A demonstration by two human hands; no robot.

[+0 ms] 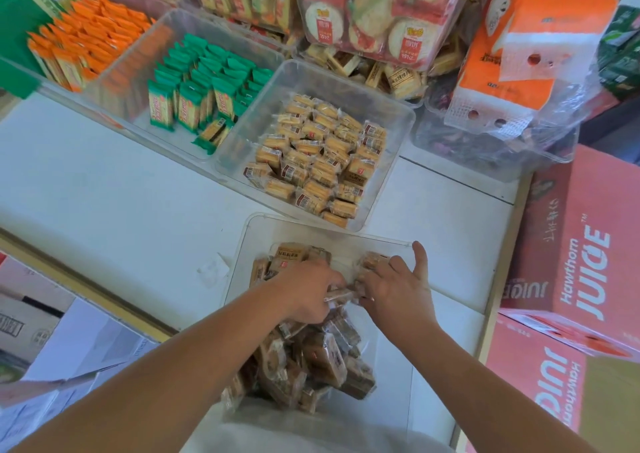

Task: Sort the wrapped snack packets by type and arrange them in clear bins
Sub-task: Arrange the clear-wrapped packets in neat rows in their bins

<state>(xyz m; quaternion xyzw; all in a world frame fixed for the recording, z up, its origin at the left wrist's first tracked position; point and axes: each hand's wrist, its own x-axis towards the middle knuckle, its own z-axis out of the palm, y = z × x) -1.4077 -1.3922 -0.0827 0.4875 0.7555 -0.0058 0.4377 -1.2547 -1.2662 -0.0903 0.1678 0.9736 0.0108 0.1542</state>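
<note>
A clear bin (249, 245) right in front of me holds a loose heap of brown wrapped snack packets (322, 359). My left hand (304, 293) reaches into the bin with fingers curled round a packet (341, 293) at the middle. My right hand (398, 286) lies beside it, fingers on the same packets, thumb sticking up by the bin's far rim. Beyond it, another clear bin (398, 120) is filled with neat rows of yellow biscuit packets (318, 155). Left of that, a bin (166, 30) holds green packets (204, 85) standing upright.
Orange packets (86, 37) fill a bin at the far left. Bins of round rice crackers (374, 13) are stacked at the back. An orange tissue pack (526, 44) leans at the back right. Pink juice cartons (581, 245) stand on the right. The white counter (104, 193) stretches left.
</note>
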